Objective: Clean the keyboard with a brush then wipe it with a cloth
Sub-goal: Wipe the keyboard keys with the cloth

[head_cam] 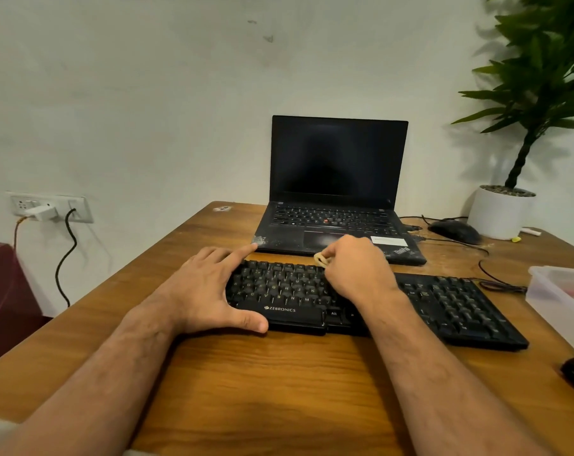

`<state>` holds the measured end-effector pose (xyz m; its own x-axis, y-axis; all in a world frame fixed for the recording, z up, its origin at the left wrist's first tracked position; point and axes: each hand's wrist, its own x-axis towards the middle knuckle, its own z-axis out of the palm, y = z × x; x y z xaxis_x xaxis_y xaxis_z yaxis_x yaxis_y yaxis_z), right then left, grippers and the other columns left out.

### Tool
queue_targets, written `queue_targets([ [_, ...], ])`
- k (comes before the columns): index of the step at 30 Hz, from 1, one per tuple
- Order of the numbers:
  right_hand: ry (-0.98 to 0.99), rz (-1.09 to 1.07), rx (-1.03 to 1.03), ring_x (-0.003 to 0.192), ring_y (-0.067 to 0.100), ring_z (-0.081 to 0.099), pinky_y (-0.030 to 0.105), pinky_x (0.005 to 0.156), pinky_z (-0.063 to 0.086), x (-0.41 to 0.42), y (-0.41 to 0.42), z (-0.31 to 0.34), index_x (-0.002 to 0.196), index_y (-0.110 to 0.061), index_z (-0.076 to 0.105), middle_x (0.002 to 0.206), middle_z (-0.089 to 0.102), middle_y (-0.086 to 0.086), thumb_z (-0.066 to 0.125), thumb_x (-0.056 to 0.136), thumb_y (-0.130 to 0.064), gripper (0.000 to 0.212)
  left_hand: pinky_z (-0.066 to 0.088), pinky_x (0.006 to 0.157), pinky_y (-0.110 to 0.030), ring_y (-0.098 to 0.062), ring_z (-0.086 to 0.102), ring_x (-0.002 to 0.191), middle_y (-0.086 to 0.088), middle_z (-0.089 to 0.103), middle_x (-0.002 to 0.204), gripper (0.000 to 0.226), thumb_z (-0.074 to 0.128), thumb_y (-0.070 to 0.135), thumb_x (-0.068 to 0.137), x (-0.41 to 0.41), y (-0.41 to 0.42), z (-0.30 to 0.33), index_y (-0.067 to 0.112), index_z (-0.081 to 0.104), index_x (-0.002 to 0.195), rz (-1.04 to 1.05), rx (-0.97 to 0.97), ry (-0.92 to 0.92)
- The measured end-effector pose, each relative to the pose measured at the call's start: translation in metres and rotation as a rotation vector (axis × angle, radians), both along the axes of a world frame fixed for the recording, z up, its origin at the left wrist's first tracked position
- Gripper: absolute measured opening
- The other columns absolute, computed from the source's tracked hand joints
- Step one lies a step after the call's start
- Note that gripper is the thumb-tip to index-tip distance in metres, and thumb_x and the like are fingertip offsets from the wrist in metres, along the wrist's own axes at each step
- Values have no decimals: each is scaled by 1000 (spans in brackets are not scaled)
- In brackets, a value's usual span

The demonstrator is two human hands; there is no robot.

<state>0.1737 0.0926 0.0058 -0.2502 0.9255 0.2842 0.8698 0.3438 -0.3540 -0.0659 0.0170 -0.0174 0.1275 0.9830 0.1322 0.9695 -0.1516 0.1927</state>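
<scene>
Table: wooden, carries everything. Task item, the black Zebronics keyboard, lies across the near-middle of it, just near of an open ThinkPad laptop with a dark screen.

Handling, judged: keyboard is a rigid plastic slab, light enough to skate on the wood under a sideways stroke, so it wants bracing. Best hold is the frame edge, not the keycaps, which sit loose on their stems and could pop if levered. Its cable trails off the far right end and will tug if the board is turned.

Left hand: spans the left end of the keyboard, fingers straight, index reaching to the far edge, thumb laid along the near edge by the logo. Grip is spread, pressing flat, nothing pinched. Reads as the brace.

Right hand: over the middle keys, fingers curled. Grip is closed on a small pale object poking out at the far-left of the fist, touching or just above the top key row. Probably the brush, or possibly the cloth; too little shows to say. If a brush: light, soft-tipped, low force needed.

Look of keyboard: matte black, pale legends, full layout with number block at right, pale specks between the keys.
</scene>
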Motion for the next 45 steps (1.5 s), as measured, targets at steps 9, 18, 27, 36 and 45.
queue_targets([
  [9, 90, 114, -35, 82, 11, 64, 35, 80, 59, -12, -2, -6, 110, -37, 76, 99, 74, -7, 54, 96, -12, 36, 30, 117, -46, -11, 18, 146, 8, 21, 161, 140, 50, 103, 36, 2, -2, 0, 50, -4, 154, 32, -78, -102],
  [18, 50, 160, -80, 74, 5, 61, 23, 67, 53, 2, -4, -1, 108, -38, 77, 97, 73, -11, 59, 96, -17, 31, 30, 117, -45, -12, 21, 143, 7, 25, 157, 141, 53, 103, 35, -1, 0, 0, 51, -4, 153, 28, -77, -119],
  [27, 89, 155, -84, 72, 6, 63, 22, 65, 55, 7, -3, 2, 103, -38, 79, 91, 72, -14, 58, 94, -15, 32, 30, 118, -45, -10, 22, 143, 8, 26, 157, 141, 59, 100, 35, -2, 0, 0, 52, -2, 152, 28, -67, -150],
  [36, 76, 246, -46, 82, 0, 59, 21, 81, 50, 5, -13, 4, 113, -37, 75, 119, 71, -12, 57, 96, -18, 32, 28, 118, -44, -9, 20, 144, 10, 26, 158, 142, 61, 99, 35, -3, -1, -1, 51, -1, 153, 13, -55, -146],
  [45, 100, 411, -113, 92, 3, 67, 28, 84, 58, -19, -32, 2, 101, -40, 79, 108, 74, -15, 61, 89, -20, 30, 24, 120, -41, -9, 19, 145, 10, 27, 158, 142, 66, 95, 36, -6, -2, -4, 49, 3, 154, -11, -37, -137],
])
